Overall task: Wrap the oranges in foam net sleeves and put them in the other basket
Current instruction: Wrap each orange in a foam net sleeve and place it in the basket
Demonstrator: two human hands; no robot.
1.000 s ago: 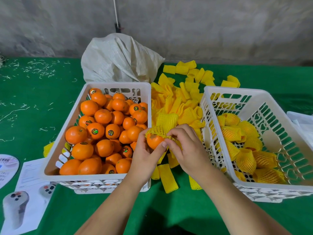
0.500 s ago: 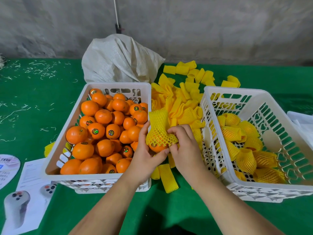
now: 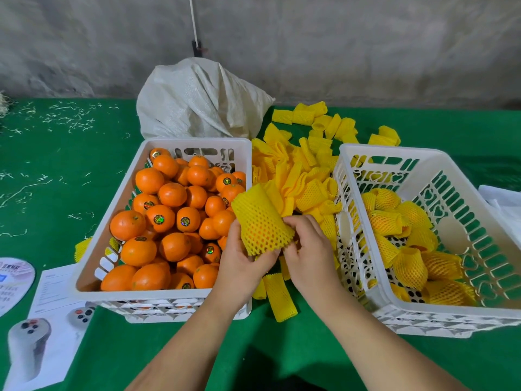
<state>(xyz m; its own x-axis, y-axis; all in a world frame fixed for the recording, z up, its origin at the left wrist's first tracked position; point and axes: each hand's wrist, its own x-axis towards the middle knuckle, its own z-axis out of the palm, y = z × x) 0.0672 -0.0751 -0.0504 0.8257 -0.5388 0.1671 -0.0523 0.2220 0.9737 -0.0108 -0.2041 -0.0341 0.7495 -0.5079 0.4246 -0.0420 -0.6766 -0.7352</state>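
Note:
Between the two baskets I hold one orange fully inside a yellow foam net sleeve (image 3: 260, 224); the fruit shows only through the mesh. My left hand (image 3: 239, 261) cups it from below and the left. My right hand (image 3: 307, 244) pinches the sleeve's lower right edge. The white left basket (image 3: 112, 221) is heaped with bare oranges (image 3: 169, 221). The white right basket (image 3: 439, 170) holds several sleeved oranges (image 3: 408, 249). A pile of empty yellow sleeves (image 3: 304, 170) lies between and behind the baskets.
A white woven sack (image 3: 197, 103) stands behind the left basket against the grey wall. Papers with a printed device picture (image 3: 42, 334) lie at the front left on the green cloth. One loose sleeve (image 3: 279, 297) lies under my hands. White material (image 3: 504, 201) sits at the far right.
The sleeve has been pulled down over the orange, which now sits wholly inside the net. Both hands have shifted lower around it.

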